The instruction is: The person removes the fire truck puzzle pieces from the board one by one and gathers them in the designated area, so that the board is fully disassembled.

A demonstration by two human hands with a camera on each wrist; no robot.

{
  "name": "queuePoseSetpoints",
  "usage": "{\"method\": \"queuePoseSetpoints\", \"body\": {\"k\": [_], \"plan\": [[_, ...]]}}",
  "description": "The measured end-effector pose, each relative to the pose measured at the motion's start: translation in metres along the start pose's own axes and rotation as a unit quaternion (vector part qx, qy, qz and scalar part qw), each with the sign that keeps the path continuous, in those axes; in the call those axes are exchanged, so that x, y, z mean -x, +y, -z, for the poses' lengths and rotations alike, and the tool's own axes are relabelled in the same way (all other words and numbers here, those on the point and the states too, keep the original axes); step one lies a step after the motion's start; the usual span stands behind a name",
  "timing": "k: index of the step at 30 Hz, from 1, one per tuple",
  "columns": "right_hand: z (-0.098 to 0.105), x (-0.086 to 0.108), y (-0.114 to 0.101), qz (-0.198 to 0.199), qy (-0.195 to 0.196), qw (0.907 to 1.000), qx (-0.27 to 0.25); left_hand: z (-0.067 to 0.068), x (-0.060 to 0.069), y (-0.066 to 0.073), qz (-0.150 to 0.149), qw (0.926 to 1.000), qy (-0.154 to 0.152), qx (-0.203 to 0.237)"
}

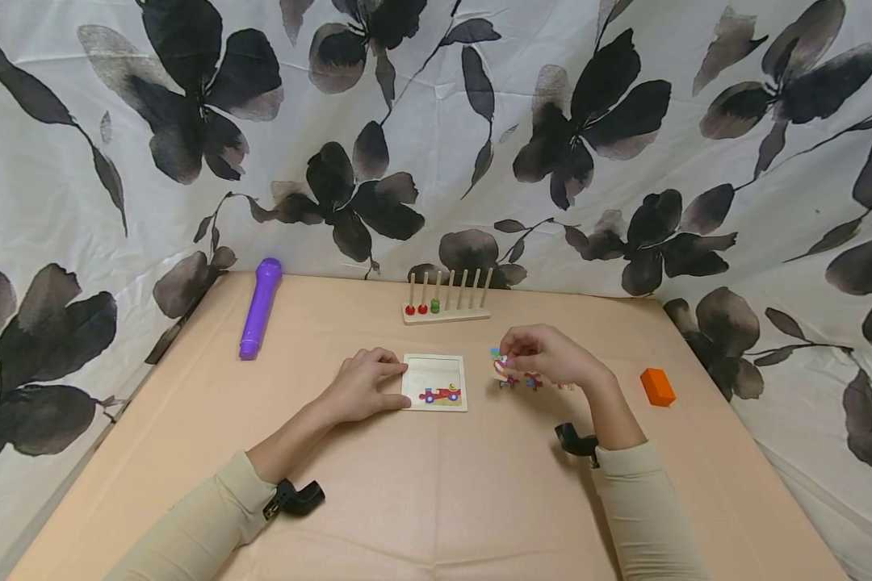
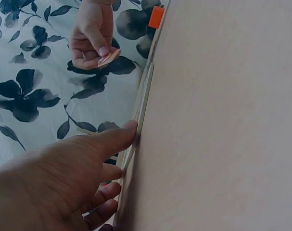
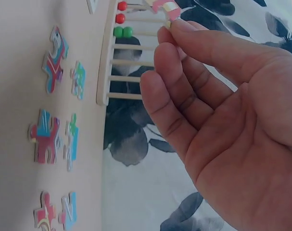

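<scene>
A shallow wooden puzzle tray [image 1: 430,372] lies on the table, with a red vehicle picture [image 1: 439,394] in its lower right part. My left hand [image 1: 364,384] rests at the tray's left edge, thumb and fingertips touching its frame. Between thumb and fingertips, my right hand [image 1: 550,353] pinches a small jigsaw puzzle piece [image 2: 108,57], raised above the table right of the tray. Part of that piece shows at the top of the right wrist view. Several loose puzzle pieces, among them a red and blue one [image 3: 45,137], lie on the table below the right hand.
A wooden peg rack [image 1: 446,315] with red and green beads stands behind the tray. The purple tube-shaped object [image 1: 260,309] lies at the back left, and an orange block [image 1: 657,387] sits at the right. Floral cloth [image 1: 472,145] hangs behind the table [image 1: 436,492].
</scene>
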State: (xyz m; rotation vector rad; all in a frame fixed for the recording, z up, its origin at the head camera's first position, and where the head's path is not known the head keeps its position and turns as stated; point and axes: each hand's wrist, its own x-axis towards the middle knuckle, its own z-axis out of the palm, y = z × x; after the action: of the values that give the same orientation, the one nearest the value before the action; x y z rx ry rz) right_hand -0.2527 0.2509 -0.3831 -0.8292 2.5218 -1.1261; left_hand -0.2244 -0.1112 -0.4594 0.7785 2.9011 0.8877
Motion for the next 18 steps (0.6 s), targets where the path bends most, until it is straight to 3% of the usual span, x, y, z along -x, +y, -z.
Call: {"method": "queuePoseSetpoints", "body": {"k": [18], "plan": [[0.0022,0.0046,0.0067,-0.084,-0.046,0.9948,-0.034,-0.0004,-0.0001,-0.0007,-0.001,1.0,0.001,0.007]]}}
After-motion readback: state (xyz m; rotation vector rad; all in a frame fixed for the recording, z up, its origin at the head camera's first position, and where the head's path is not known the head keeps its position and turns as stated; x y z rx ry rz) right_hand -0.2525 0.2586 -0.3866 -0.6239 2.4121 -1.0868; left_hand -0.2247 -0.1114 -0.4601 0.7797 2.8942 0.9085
